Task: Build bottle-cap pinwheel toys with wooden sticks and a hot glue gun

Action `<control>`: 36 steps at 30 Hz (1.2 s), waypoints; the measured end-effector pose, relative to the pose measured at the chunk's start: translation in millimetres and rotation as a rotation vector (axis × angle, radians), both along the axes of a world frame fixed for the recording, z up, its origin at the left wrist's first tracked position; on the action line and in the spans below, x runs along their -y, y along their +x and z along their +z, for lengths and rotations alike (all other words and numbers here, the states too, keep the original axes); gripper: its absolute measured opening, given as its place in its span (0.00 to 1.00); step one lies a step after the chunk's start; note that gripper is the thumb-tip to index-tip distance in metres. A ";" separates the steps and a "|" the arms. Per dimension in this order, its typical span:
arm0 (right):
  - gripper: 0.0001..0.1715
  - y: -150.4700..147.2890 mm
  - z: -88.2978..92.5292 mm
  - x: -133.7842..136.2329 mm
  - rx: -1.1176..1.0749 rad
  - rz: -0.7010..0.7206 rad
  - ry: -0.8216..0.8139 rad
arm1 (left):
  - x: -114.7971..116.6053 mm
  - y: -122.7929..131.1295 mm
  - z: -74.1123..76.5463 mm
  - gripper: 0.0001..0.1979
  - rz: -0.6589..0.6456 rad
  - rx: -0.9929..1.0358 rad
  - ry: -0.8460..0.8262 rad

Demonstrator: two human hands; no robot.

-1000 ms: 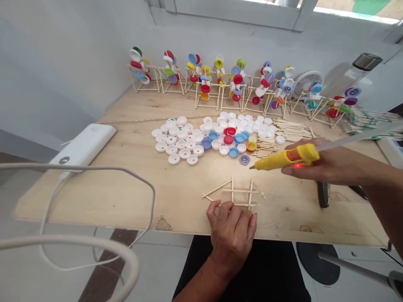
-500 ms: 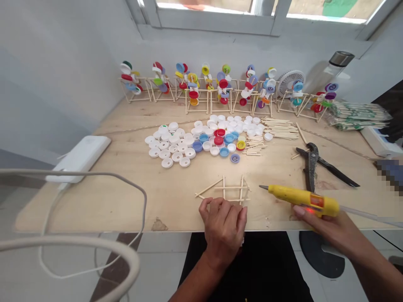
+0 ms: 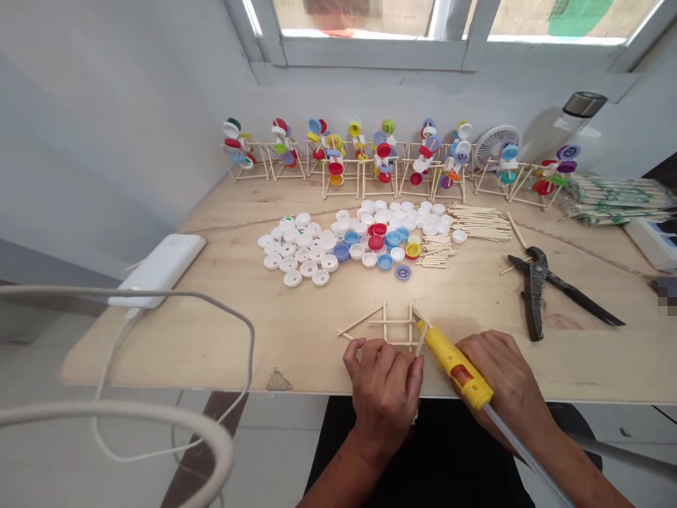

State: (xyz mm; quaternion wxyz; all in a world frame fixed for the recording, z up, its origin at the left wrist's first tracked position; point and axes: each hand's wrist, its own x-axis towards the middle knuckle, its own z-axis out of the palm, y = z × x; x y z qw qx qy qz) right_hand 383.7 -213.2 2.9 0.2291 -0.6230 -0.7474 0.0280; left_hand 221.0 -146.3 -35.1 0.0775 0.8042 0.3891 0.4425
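A small frame of thin wooden sticks (image 3: 388,323) lies flat near the front edge of the plywood table (image 3: 222,331). My left hand (image 3: 385,388) rests palm down with its fingertips pressed on the frame's near side. My right hand (image 3: 508,388) grips a yellow glue gun (image 3: 455,363), whose tip touches the frame's right corner. A clear glue stick trails out of the gun's back toward me.
Beyond the frame lie a heap of white and coloured bottle caps (image 3: 349,240) and piles of sticks (image 3: 479,222). Black pliers (image 3: 537,282) lie at the right. Finished cap-and-stick models (image 3: 381,155) line the wall. A white power bank (image 3: 159,268) with cable sits left.
My right hand swung the glue gun from over the caps down and left until its tip reached the stick frame. The left hand stayed on the frame.
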 end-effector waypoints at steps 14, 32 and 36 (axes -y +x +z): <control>0.09 0.1 3.3 -13.0 0.062 0.050 -0.052 | -0.3 -1.2 1.3 0.06 -0.011 0.038 -0.065; 0.11 0.9 6.0 -17.0 0.145 0.056 -0.047 | -0.7 -1.7 2.4 0.07 -0.013 0.067 -0.105; 0.10 2.2 3.5 -15.4 0.152 0.051 -0.037 | -0.9 -2.5 2.2 0.07 -0.015 0.059 -0.100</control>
